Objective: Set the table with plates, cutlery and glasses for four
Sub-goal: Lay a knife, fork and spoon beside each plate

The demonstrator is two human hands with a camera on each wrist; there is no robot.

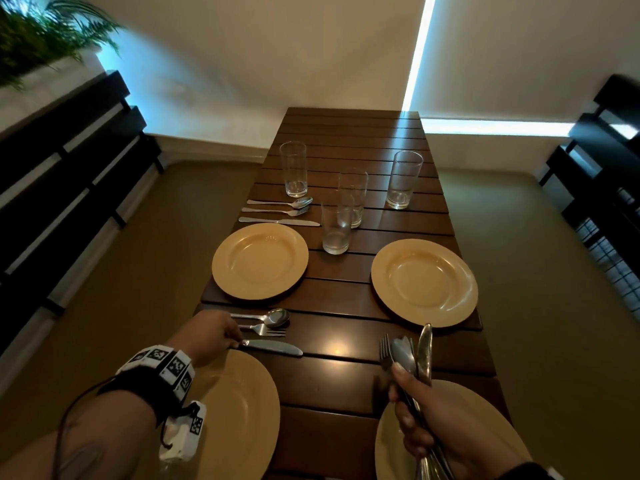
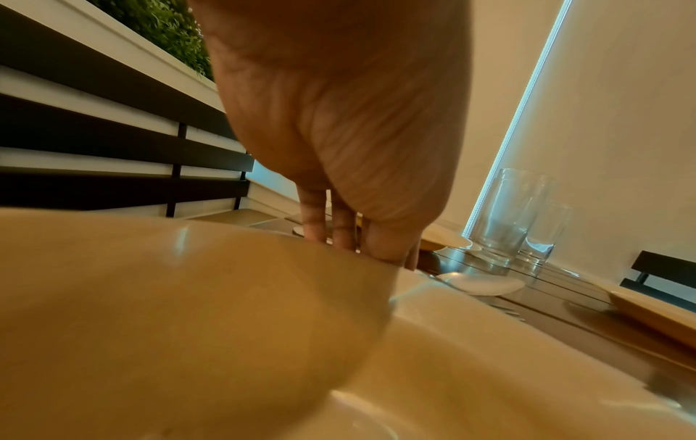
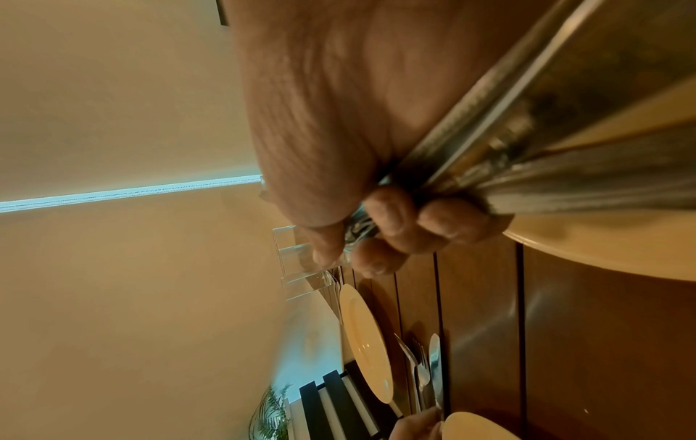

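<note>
Four yellow plates lie on the dark slatted table [image 1: 346, 375]: far left [image 1: 259, 261], far right [image 1: 424, 282], near left [image 1: 242, 410] and near right [image 1: 388, 452]. Beyond the near left plate lie a spoon [image 1: 273, 317], a fork [image 1: 266, 330] and a knife [image 1: 273, 348]. My left hand [image 1: 236, 342] pinches the knife's handle end, its fingers pointing down past the plate rim [image 2: 263, 253]. My right hand [image 1: 403, 396] grips a bundle of cutlery [image 1: 415, 355] upright above the near right plate; its fingers [image 3: 391, 226] wrap the handles [image 3: 527, 143].
A spoon, fork and knife set [image 1: 277, 211] lies beyond the far left plate. Glasses stand at far left [image 1: 293, 169], far right [image 1: 403, 180], and two mid-table [image 1: 336, 223]. Dark slatted benches flank the table, left [image 1: 69, 168] and right [image 1: 606, 168]. A plant [image 1: 41, 32] is at the back left.
</note>
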